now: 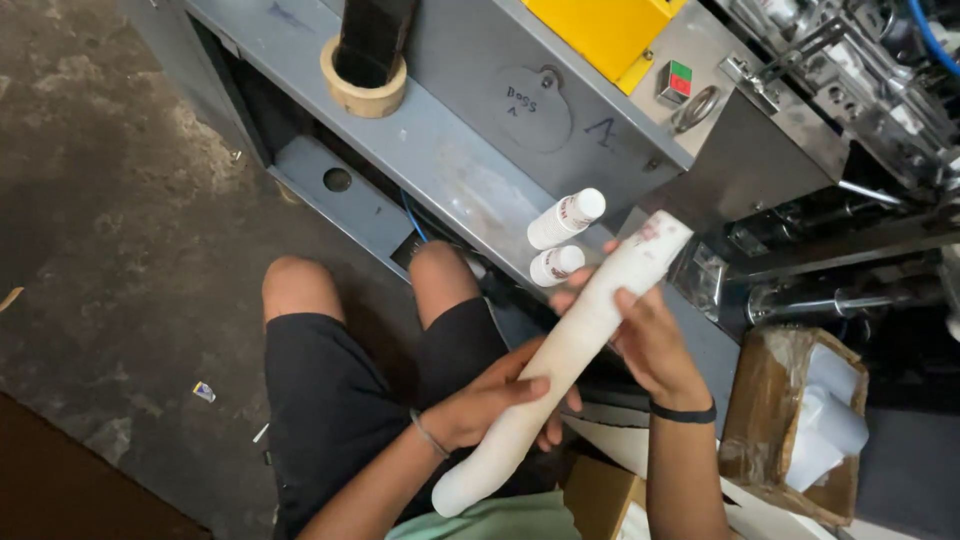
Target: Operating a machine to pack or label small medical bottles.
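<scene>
A long white stack of nested paper cups (570, 350) lies slanted across my lap, its lower end near my chest and its top end by the machine. My left hand (490, 400) grips the stack's lower half from beneath. My right hand (650, 340) clasps its upper half, fingers wrapped over it. Two shorter white cup stacks (565, 218) (556, 265) rest on the grey machine ledge (440, 160) just beyond the long stack's top.
A roll of tan tape (364, 85) sits on the ledge around a black post. A yellow cover (600, 30) and a red-green switch (678, 80) are on the machine. An open cardboard box (790, 420) with white wrapped stacks stands at the right. My bare knees are above the stained concrete floor (110, 200).
</scene>
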